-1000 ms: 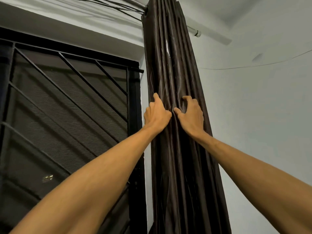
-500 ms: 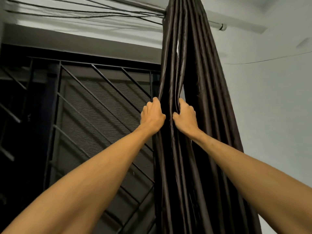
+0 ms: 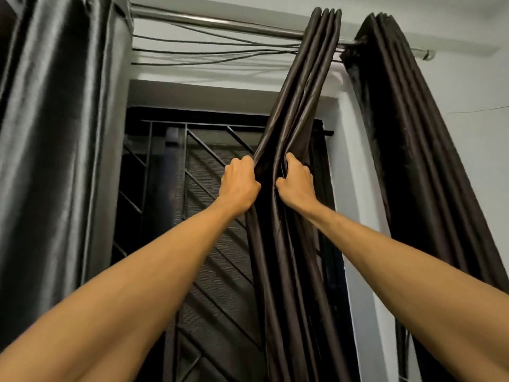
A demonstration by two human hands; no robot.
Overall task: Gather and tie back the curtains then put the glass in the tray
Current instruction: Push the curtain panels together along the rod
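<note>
A dark brown satin curtain panel (image 3: 292,111) hangs in a tight bunch from a metal rod (image 3: 214,22) and slants down toward the left. My left hand (image 3: 239,186) is closed on its left folds, and my right hand (image 3: 296,184) grips the folds just beside it, at the same height. A second bunched brown panel (image 3: 407,150) hangs apart at the right, against the wall. Another gathered dark curtain (image 3: 55,139) hangs at the far left. No glass or tray is in view.
Behind the curtains is a dark window with a black metal grille (image 3: 209,188) of diagonal bars. Several thin cords (image 3: 214,53) run under the rod. White wall (image 3: 468,86) fills the right side and the top.
Both hands have pulled the held bunch leftward, splitting it from the rest of the panel, which stays at the right. The view has swung left, and the left curtain now shows.
</note>
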